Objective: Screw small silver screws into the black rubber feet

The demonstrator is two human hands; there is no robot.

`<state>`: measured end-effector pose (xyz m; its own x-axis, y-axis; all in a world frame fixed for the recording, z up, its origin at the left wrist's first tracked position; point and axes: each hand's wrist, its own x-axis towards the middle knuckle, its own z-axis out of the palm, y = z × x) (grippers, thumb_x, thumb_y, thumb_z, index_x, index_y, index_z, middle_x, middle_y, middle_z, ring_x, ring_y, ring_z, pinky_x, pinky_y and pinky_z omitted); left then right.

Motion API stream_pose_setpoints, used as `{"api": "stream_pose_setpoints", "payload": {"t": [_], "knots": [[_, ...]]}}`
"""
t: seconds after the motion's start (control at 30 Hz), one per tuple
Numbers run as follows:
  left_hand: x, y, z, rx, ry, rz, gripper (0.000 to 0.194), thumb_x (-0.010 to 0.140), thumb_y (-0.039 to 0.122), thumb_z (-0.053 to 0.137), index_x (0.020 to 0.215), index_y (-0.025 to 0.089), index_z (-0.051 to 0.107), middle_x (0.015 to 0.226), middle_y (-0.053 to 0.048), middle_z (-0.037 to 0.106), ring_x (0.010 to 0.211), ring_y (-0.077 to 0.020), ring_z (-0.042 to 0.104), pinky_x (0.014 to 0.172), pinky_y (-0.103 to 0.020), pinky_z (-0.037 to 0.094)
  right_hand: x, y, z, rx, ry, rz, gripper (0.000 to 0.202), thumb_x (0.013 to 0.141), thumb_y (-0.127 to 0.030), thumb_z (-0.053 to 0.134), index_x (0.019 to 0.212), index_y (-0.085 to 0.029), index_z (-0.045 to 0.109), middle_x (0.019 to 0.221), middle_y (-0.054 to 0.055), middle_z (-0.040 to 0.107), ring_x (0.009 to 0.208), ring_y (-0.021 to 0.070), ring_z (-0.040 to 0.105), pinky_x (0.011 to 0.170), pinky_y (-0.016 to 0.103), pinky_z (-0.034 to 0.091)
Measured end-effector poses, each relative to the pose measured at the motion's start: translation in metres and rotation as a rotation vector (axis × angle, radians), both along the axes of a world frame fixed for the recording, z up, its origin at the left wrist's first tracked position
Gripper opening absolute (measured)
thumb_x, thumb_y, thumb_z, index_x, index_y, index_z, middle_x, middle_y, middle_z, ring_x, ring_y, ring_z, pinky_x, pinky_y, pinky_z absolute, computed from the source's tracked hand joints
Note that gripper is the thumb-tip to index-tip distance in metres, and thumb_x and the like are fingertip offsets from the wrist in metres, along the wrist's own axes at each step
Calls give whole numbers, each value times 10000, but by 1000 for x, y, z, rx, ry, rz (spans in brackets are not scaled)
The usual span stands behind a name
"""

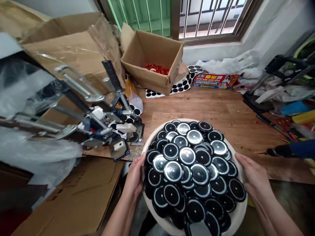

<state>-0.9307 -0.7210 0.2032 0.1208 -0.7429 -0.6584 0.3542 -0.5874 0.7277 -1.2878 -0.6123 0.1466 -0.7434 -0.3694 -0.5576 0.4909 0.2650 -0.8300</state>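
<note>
Both hands are on the sides of a round, off-white basin (240,218), heaped with black discs (187,155). Each disc has a silvery ring and a small centre dot; some shine brightly in the light. My left hand (135,173) is closed on the basin's left rim, its fingers partly hidden under the outside wall. At the right rim, my right hand (253,172) grips in the same manner, thumb near the top edge. A pale grey flat piece (200,228) shows among the discs at the near side. The basin is over the near edge of the wooden table (211,106).
On the left stand several lever presses (115,82). Behind the basin is an opened cardboard box (169,78) holding red pieces (157,68), beside sheets of black round stickers (180,87). A red printed box (214,81) lies by the window; a dark-tipped blue tool (282,150) lies right.
</note>
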Motion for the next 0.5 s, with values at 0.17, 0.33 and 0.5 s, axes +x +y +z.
{"api": "stream_pose_setpoints", "payload": {"t": [0.17, 0.33, 0.5], "knots": [[-48, -73, -13, 16, 58, -64, 388, 632, 404, 880, 825, 162, 646, 718, -10, 706, 683, -172, 666, 663, -255, 498, -43, -55, -10, 8, 15, -99, 395, 569, -280, 875, 929, -161, 767, 873, 16, 749, 717, 127, 645, 627, 168, 540], [-86, -138, -18, 46, 31, -158, 399, 622, 414, 883, 808, 154, 645, 684, -4, 688, 684, -169, 660, 648, -238, 471, -66, -85, -12, 48, 49, -231, 378, 537, -260, 897, 880, -162, 770, 832, 6, 739, 679, 102, 637, 600, 128, 537], [-111, -200, -13, 20, 57, -257, 362, 640, 376, 884, 816, 163, 650, 678, 19, 679, 672, -156, 654, 653, -234, 475, -79, -116, -11, 33, 20, -276, 346, 509, -262, 877, 836, -213, 776, 769, -26, 739, 619, 114, 645, 555, 143, 566]]}}
